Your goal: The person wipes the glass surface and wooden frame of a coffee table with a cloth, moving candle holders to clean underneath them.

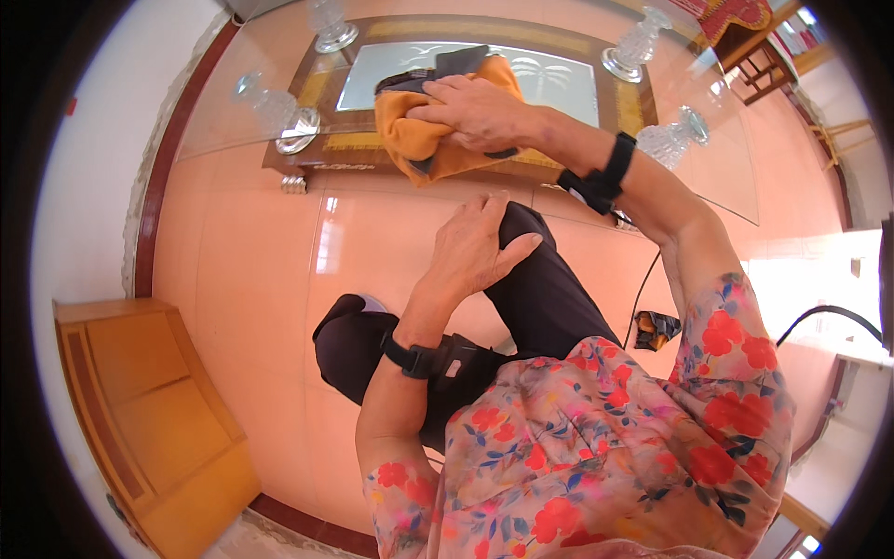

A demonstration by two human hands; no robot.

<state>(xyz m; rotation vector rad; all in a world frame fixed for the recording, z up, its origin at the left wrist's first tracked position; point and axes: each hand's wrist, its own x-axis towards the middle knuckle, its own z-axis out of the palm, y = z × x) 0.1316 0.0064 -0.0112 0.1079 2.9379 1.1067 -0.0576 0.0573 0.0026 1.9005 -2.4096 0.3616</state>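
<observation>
My right hand (pixel 471 112) lies over a bunched orange and grey cloth (pixel 405 133), its fingers curled into the folds. The cloth rests on the clear glass top (pixel 216 119) of a low table, hanging partly over the near edge. Beneath the glass, a brown and gold wooden base (pixel 342 142) holds a pale panel (pixel 566 84) with a palm tree and birds. Nearer my body, my left hand (pixel 471 244) is empty beside my dark-trousered knee (pixel 527 227), thumb spread from the fingers. Whether it touches the knee is hard to tell.
Glass pillars (pixel 283 115) with silvery bases stand under the tabletop's corners. A wooden cabinet or panel (pixel 154 391) is at the left by the white wall (pixel 91 209). A dark and orange bundle (pixel 656 330) lies on the tiled floor (pixel 244 244), near a thin black cable (pixel 639 290).
</observation>
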